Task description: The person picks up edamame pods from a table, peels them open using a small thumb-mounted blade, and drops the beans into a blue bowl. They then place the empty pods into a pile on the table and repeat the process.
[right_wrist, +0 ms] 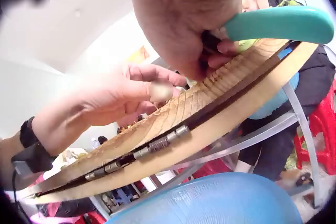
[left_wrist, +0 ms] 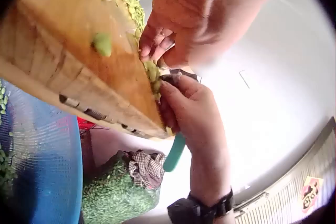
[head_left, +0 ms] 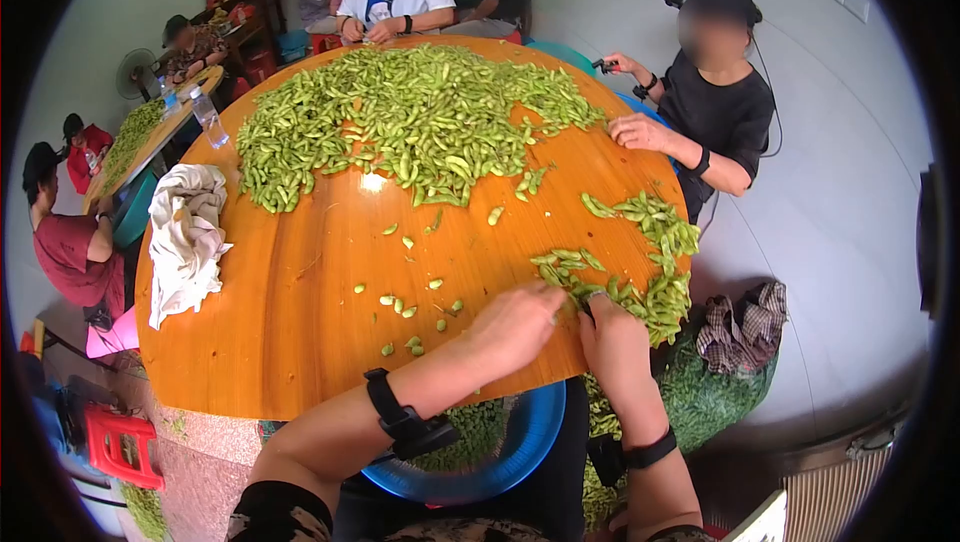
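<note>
My left hand [head_left: 515, 330] is blurred beside the near pods [head_left: 660, 294]; in the left wrist view, its loosely bent fingers [left_wrist: 151, 43] are just above a green pod [left_wrist: 152, 71]. In the right wrist view, the left hand [right_wrist: 113, 95] has its fingers extended, with something pale [right_wrist: 160, 91] at the thumb tip. My right hand [head_left: 615, 347] grips a dark-ended tool with a teal handle [right_wrist: 283, 24] at the table edge, the handle pointing out below the hand. Whether the tool touches a pod cannot be told.
A big pod heap [head_left: 400, 112] covers the table's far part; loose beans [head_left: 398, 306] lie nearer. A white cloth [head_left: 187, 232] is at left. Below the edge are a blue basin [head_left: 540, 442] and a green sack [head_left: 710, 392]. A person in black [head_left: 725, 107] sits at right.
</note>
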Available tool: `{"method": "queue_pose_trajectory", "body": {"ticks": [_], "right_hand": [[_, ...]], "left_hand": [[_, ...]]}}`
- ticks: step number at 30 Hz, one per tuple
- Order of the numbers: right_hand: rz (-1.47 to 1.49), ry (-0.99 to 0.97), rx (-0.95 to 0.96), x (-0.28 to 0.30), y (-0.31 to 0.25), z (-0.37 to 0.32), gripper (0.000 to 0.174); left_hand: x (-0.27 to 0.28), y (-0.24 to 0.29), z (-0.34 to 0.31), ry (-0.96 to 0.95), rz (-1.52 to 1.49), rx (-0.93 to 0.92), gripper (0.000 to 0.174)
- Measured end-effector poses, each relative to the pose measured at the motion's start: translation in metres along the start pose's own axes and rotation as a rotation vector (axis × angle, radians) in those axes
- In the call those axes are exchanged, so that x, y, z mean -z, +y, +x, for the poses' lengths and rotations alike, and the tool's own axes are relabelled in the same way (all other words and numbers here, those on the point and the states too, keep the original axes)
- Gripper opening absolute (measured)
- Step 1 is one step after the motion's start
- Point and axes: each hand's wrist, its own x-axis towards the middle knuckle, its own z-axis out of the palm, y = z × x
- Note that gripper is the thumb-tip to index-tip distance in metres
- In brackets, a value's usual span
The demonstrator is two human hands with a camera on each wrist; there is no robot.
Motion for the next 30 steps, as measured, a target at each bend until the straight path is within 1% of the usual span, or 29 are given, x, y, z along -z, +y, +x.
{"method": "queue_pose_trajectory", "body": {"ticks": [3,4,5,6,7,8,9,11,12,16,18,19,21,22,24,25,27,28,30], "right_hand": [[0.021,0.019,-0.001,-0.003,0.005,0.0,0.011],[0.021,0.021,-0.003,-0.002,0.005,0.0,0.011],[0.02,0.021,-0.007,-0.002,0.005,-0.001,0.01],[0.025,0.022,-0.006,-0.002,0.005,-0.001,0.01],[0.01,0.026,0.001,-0.002,0.004,-0.002,0.009],[-0.003,0.029,0.005,-0.003,0.003,-0.003,0.008],[0.006,0.029,0.0,-0.004,0.004,-0.003,0.008],[0.006,0.062,0.022,-0.007,0.006,-0.003,0.007],[0.013,0.059,0.026,-0.007,0.005,-0.003,0.007],[0.0,0.067,0.019,-0.006,0.004,-0.003,0.007],[-0.008,0.051,0.016,-0.006,0.004,-0.004,0.007],[-0.001,0.054,0.017,-0.006,0.004,-0.004,0.007],[0.009,0.057,0.016,-0.005,0.002,-0.003,0.007],[0.012,0.062,0.011,-0.004,0.002,-0.003,0.007],[0.018,0.065,0.009,-0.005,0.001,-0.003,0.008],[0.013,0.067,0.007,-0.005,0.001,-0.004,0.008],[0.01,0.071,0.009,-0.006,0.002,-0.003,0.008],[0.017,0.08,0.016,-0.006,0.002,-0.004,0.008],[0.021,0.089,0.018,-0.006,0.004,-0.005,0.008]], "left_hand": [[0.016,-0.005,0.006,0.051,0.006,0.027,0.024],[0.034,-0.007,0.006,-0.011,0.078,0.187,0.022],[0.044,-0.023,0.002,0.068,0.149,0.193,0.018],[0.055,-0.044,-0.005,0.131,0.225,0.14,0.014],[0.073,-0.051,-0.013,0.168,0.223,0.213,0.012],[0.086,-0.058,-0.022,0.166,0.232,0.253,0.012],[0.093,-0.063,-0.03,0.159,0.239,0.254,0.012],[0.098,-0.068,-0.045,0.092,0.207,0.291,0.012],[0.094,-0.067,-0.05,0.073,0.115,0.216,0.012],[0.083,-0.073,-0.058,0.038,0.12,0.176,0.012],[0.087,-0.064,-0.064,0.06,0.128,0.334,0.01],[0.089,-0.063,-0.068,0.06,0.13,0.339,0.01],[0.094,-0.059,-0.078,0.13,0.465,0.267,0.011],[0.095,-0.052,-0.078,0.128,0.466,0.27,0.011],[0.095,-0.035,-0.075,0.173,0.283,0.214,0.014],[0.092,-0.035,-0.073,0.173,0.284,0.218,0.014],[0.087,-0.041,-0.07,0.049,0.285,0.175,0.016],[0.086,-0.044,-0.069,0.051,0.287,0.175,0.016],[0.084,-0.049,-0.066,-0.009,0.236,0.159,0.013]]}}
